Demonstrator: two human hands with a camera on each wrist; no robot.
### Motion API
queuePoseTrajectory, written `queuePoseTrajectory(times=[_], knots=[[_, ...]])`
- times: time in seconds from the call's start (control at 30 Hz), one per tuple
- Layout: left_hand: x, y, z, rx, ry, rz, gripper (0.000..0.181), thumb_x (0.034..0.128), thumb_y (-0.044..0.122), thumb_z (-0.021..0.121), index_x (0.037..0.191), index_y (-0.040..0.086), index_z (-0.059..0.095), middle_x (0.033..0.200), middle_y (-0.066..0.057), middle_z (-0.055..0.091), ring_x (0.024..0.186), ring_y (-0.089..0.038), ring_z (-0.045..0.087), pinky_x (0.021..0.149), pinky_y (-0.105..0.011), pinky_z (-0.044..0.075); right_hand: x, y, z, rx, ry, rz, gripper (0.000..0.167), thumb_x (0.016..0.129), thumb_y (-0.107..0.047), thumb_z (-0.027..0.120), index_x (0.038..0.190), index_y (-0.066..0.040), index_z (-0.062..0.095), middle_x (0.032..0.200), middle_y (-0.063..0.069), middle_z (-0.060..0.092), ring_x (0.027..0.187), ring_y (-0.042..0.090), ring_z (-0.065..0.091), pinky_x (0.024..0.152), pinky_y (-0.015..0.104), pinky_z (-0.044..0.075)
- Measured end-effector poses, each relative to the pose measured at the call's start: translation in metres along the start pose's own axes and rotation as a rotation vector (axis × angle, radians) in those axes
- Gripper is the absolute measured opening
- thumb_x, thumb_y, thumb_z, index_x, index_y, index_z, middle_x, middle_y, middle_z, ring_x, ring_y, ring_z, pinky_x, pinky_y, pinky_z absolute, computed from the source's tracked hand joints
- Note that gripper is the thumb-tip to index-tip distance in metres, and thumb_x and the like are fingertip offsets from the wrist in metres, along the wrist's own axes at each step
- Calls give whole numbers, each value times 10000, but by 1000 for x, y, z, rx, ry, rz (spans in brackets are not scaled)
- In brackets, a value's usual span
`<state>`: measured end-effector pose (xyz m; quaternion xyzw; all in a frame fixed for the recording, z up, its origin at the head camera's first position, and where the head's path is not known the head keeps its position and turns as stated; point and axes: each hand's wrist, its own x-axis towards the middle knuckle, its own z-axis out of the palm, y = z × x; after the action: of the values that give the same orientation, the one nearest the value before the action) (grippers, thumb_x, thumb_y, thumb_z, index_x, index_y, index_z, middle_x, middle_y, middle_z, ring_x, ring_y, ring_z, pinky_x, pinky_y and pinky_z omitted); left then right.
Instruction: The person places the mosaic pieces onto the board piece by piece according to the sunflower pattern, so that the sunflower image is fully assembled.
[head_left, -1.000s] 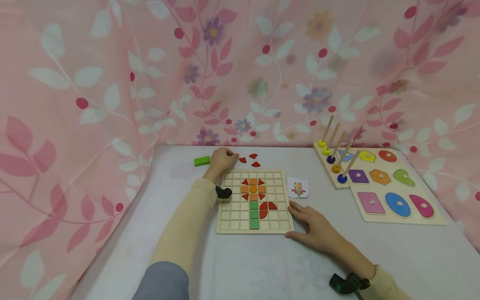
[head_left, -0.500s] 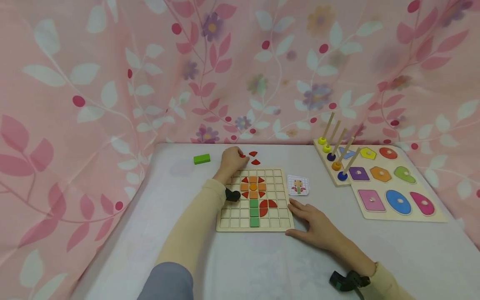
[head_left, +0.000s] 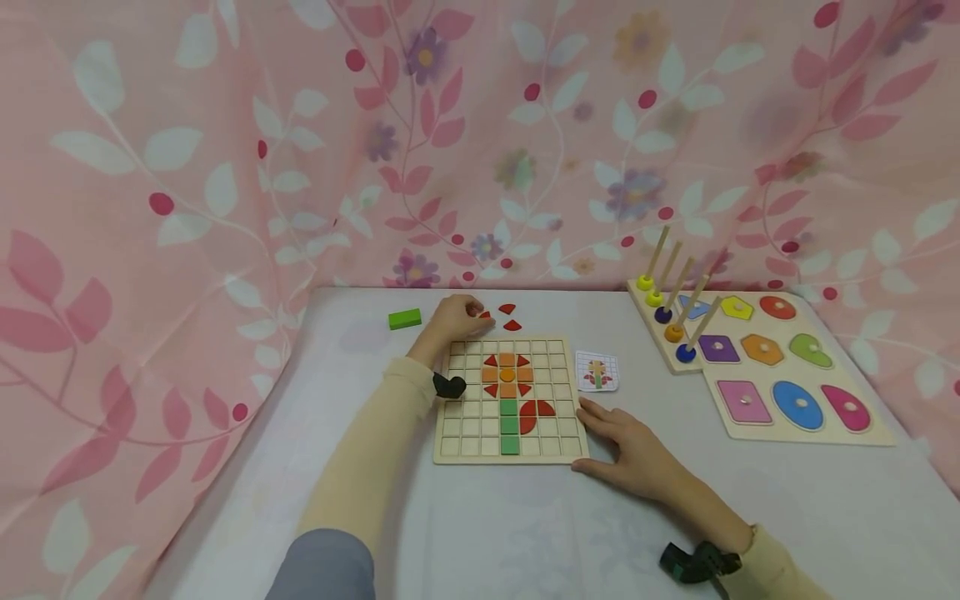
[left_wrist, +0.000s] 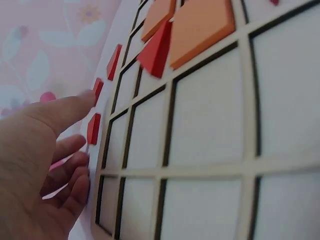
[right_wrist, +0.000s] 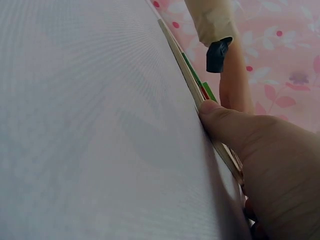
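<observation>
My left hand [head_left: 456, 318] is beyond the far edge of the wooden grid board [head_left: 467, 429], thumb and fingers apart around a red quarter-circle piece [head_left: 485, 315] on the table. In the left wrist view, the thumb [left_wrist: 70, 111] stretches towards the red pieces and the other fingers bend loosely. Two more red quarter-circles [head_left: 512, 325] lie just right of it. My right hand [head_left: 637, 458] rests against the board's near right corner, its thumb [right_wrist: 225, 120] touching the edge. On the board, orange squares, red triangles, green squares [head_left: 509, 422] and red quarter-circles [head_left: 528, 425] form a flower.
A green block [head_left: 405, 318] lies left of my left hand. Right of the board is a pattern card [head_left: 597, 372] showing a flower. Farther right stand a peg stand with rings [head_left: 674, 332] and a knobbed shape puzzle [head_left: 763, 350]. A floral curtain [head_left: 480, 142] hangs behind the table.
My left hand moved right over the leftmost red quarter-circle, then drew back slightly left with its fingers parted, leaving the piece in view. My right hand stayed at the board's corner.
</observation>
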<state>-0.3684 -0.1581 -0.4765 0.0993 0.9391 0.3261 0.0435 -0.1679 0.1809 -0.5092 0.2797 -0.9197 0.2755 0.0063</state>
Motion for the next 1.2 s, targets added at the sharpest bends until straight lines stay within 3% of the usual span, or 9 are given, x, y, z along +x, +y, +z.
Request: queuePoseTrajectory(times=[0.1, 0.23, 0.43, 0.57, 0.67, 0.9, 1.03, 1.2], knots=[[3, 4, 5, 14, 31, -27, 452, 976, 370, 771, 1241, 9, 711, 1194, -166, 689, 1064, -306, 624, 965, -445, 520, 0, 0, 1, -2, 1, 0, 821, 873, -523, 850, 1487, -33, 612, 1611, 119, 518, 1364, 384, 578, 1045, 572, 500], [5, 6, 9, 24, 55, -24, 354, 989, 298, 763, 1187, 7, 730, 1152, -166, 708, 1047, -307, 644, 952, -441, 530, 0, 1, 1, -1, -1, 3, 829, 873, -533, 847, 1492, -38, 607, 1615, 114, 514, 1368, 379, 576, 1045, 569, 503], [2, 2, 2, 19, 3, 65, 325, 1013, 183, 723, 1295, 23, 723, 1243, -170, 710, 1156, -316, 642, 1031, -436, 508, 0, 1, 1, 2, -3, 10, 836, 874, -542, 843, 1498, -40, 602, 1622, 113, 506, 1375, 380, 571, 1044, 567, 505], [-4, 1, -3, -14, 9, 31, 391, 1011, 201, 734, 1356, 21, 696, 1331, -180, 682, 1227, -330, 617, 1074, -448, 490, 0, 0, 0, -1, 2, 7, 822, 872, -528, 850, 1488, -39, 612, 1618, 114, 511, 1370, 372, 575, 1036, 556, 510], [-4, -2, -3, -16, 19, 5, 351, 1018, 215, 736, 1319, 35, 729, 1325, -169, 688, 1215, -324, 622, 1071, -443, 494, 0, 0, 0, 4, 2, 6, 817, 870, -522, 855, 1482, -36, 618, 1616, 116, 513, 1367, 371, 578, 1031, 553, 514], [-2, -13, -3, -30, 17, 46, 339, 1020, 229, 734, 1306, 47, 742, 1296, -148, 702, 1166, -301, 638, 1042, -431, 508, 0, 1, 1, 16, 5, 13, 817, 861, -520, 862, 1477, -39, 624, 1610, 119, 519, 1380, 393, 567, 1048, 578, 500], [-14, -12, -4, -51, 21, 71, 343, 1007, 266, 752, 1280, 58, 755, 1201, -121, 730, 1062, -270, 646, 966, -419, 528, -1, 0, 1, 25, 8, 22, 813, 855, -511, 870, 1477, -48, 627, 1609, 106, 523, 1383, 385, 566, 1053, 575, 498], [-49, 0, -5, -19, -20, 120, 318, 989, 287, 779, 1231, 81, 787, 1109, -67, 754, 958, -200, 651, 877, -376, 543, 1, 1, -1, 18, 2, 26, 820, 856, -536, 861, 1482, -61, 626, 1611, 97, 520, 1388, 380, 563, 1054, 571, 499]])
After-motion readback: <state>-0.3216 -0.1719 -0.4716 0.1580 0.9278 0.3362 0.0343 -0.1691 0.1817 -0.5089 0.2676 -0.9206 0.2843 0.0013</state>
